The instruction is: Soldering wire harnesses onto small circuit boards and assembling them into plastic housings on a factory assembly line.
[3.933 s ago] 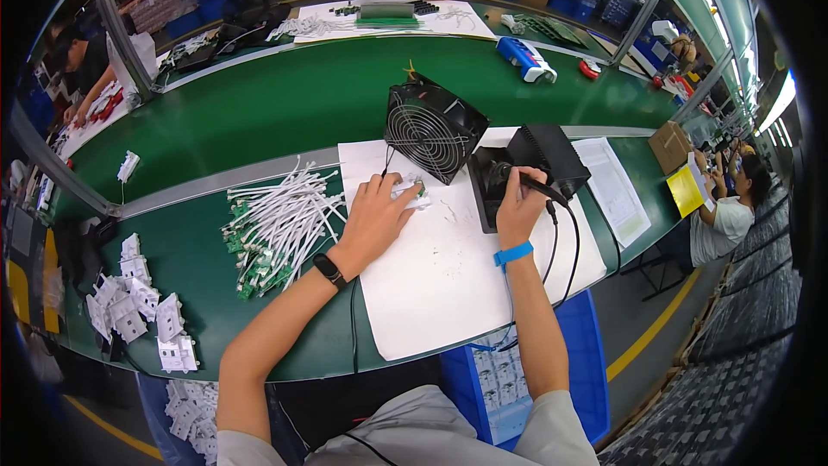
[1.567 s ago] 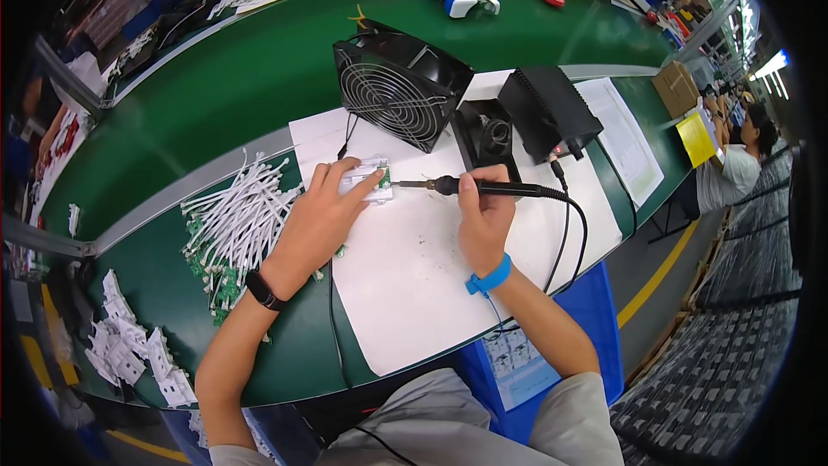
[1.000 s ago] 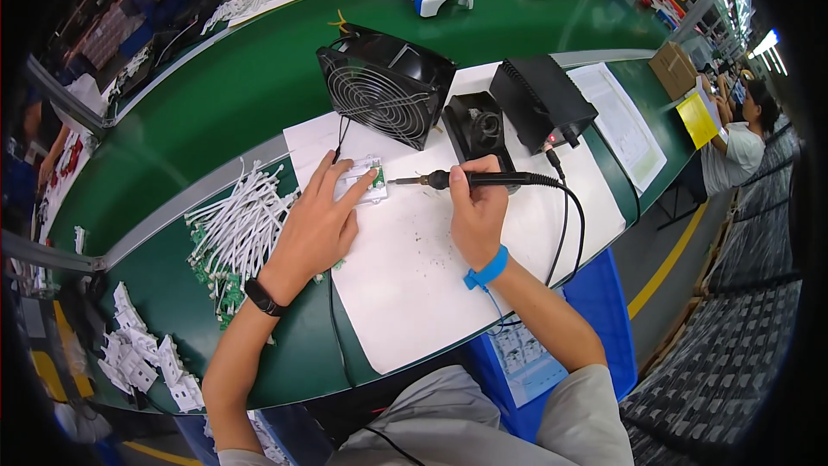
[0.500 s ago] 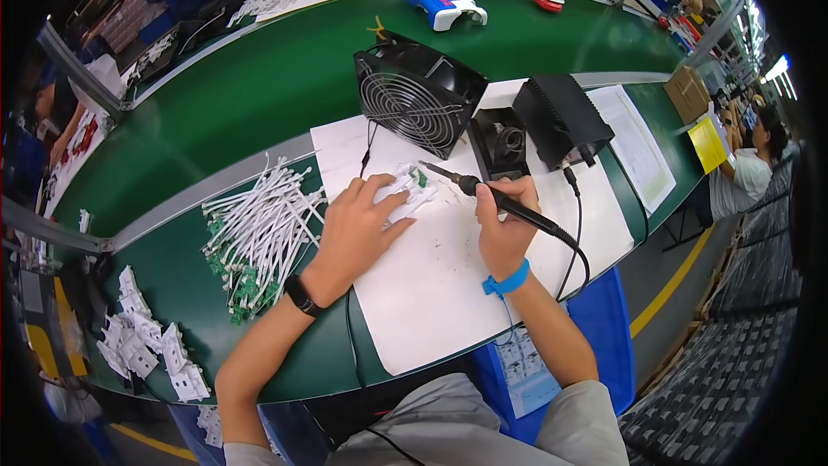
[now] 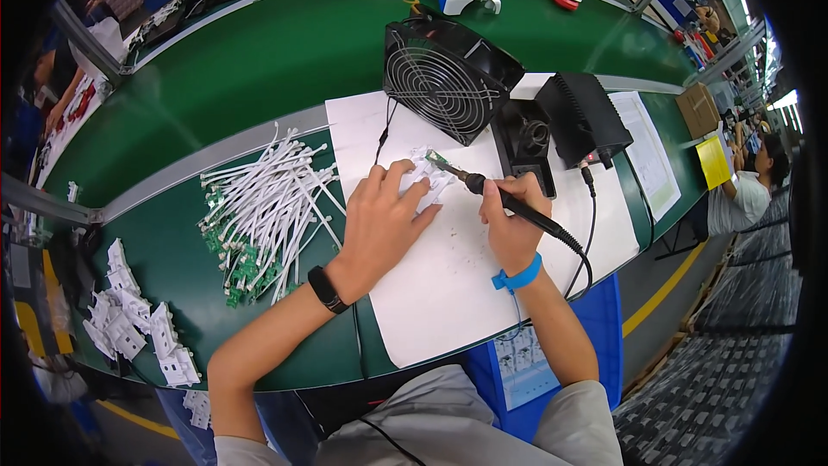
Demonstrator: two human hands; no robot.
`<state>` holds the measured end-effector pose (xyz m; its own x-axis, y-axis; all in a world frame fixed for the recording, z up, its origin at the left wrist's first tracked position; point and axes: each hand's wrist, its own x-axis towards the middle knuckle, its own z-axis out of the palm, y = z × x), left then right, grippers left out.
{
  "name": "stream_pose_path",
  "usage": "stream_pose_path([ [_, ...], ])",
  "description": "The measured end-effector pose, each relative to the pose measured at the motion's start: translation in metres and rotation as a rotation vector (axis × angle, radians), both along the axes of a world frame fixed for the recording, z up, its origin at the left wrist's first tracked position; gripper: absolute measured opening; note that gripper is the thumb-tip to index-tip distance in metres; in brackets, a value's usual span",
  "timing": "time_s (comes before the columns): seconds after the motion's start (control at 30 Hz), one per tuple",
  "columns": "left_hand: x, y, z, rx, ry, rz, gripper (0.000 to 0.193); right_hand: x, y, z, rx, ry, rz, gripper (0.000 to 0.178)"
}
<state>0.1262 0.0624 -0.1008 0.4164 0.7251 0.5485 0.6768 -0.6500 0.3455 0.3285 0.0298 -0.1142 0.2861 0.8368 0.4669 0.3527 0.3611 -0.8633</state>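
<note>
1. Left hand (image 5: 385, 220) half-curled, fingers and thumb holding the left end of a white housing (image 5: 442, 186). Right hand (image 5: 515, 211) closed in a pen grip on a soldering iron (image 5: 542, 221).
2. White housing lies on a white sheet (image 5: 448, 293), toward the far edge of the tabletop (image 5: 237, 332). Small green board (image 5: 438, 159) on it; iron tip at or just over the board, contact too small to tell.
3. Risks, my call: left fingers near the hot tip, a slip could burn them. Loose hold might let the housing skid and the tip mark plastic. Iron's cord could snag and tug the right hand.
4. Around it: black fan (image 5: 442, 78) and iron stand (image 5: 523, 142) near the far edge; black box (image 5: 581, 121) right of the stand. Heap of white cables (image 5: 267, 198) left of the sheet. More housings (image 5: 129, 315) by the near left corner.
5. Room: blue bin (image 5: 608, 328) below the near edge, green strip (image 5: 302, 52) past the far edge, seated co-worker (image 5: 743, 198) beyond the right end. Yellow floor line (image 5: 664, 302) right.
</note>
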Motion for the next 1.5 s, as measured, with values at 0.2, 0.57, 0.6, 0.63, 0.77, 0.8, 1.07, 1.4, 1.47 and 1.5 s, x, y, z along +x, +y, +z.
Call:
stream_pose_path([
  [0.2, -0.001, -0.001, -0.001, 0.017, 0.020, 0.007, 0.029, -0.005, 0.000, 0.010, 0.001, -0.094, 0.058, 0.023],
  [0.57, 0.002, -0.002, 0.000, 0.014, 0.059, 0.016, 0.031, -0.016, -0.004, 0.012, -0.009, -0.162, -0.009, 0.021],
  [0.6, 0.002, -0.002, 0.000, 0.024, 0.068, 0.019, 0.032, -0.016, -0.005, 0.012, -0.015, -0.156, -0.007, 0.021],
  [0.63, 0.002, -0.002, -0.001, 0.033, 0.074, 0.023, 0.032, -0.018, -0.005, 0.013, -0.017, -0.156, -0.006, 0.021],
  [0.77, 0.002, -0.003, -0.003, 0.036, 0.084, 0.026, 0.032, -0.020, -0.003, 0.022, -0.158, 0.162, -0.023, 0.021],
  [0.8, 0.002, -0.003, -0.002, 0.031, 0.088, 0.027, 0.032, -0.020, -0.002, 0.027, -0.158, 0.240, -0.009, 0.021],
  [1.07, 0.003, -0.003, -0.001, 0.039, 0.106, 0.026, 0.032, -0.004, -0.006, 0.013, 0.027, 0.148, -0.088, 0.020],
  [1.4, 0.003, -0.003, -0.002, 0.037, 0.107, 0.022, 0.033, 0.001, -0.010, 0.012, 0.081, 0.056, -0.068, 0.023],
  [1.47, 0.002, -0.003, -0.002, 0.041, 0.108, 0.022, 0.033, 0.000, -0.009, 0.011, 0.074, 0.075, -0.055, 0.024],
  [1.5, 0.002, -0.004, -0.003, 0.035, 0.103, 0.019, 0.033, 0.000, -0.009, 0.011, 0.074, 0.074, -0.054, 0.024],
])
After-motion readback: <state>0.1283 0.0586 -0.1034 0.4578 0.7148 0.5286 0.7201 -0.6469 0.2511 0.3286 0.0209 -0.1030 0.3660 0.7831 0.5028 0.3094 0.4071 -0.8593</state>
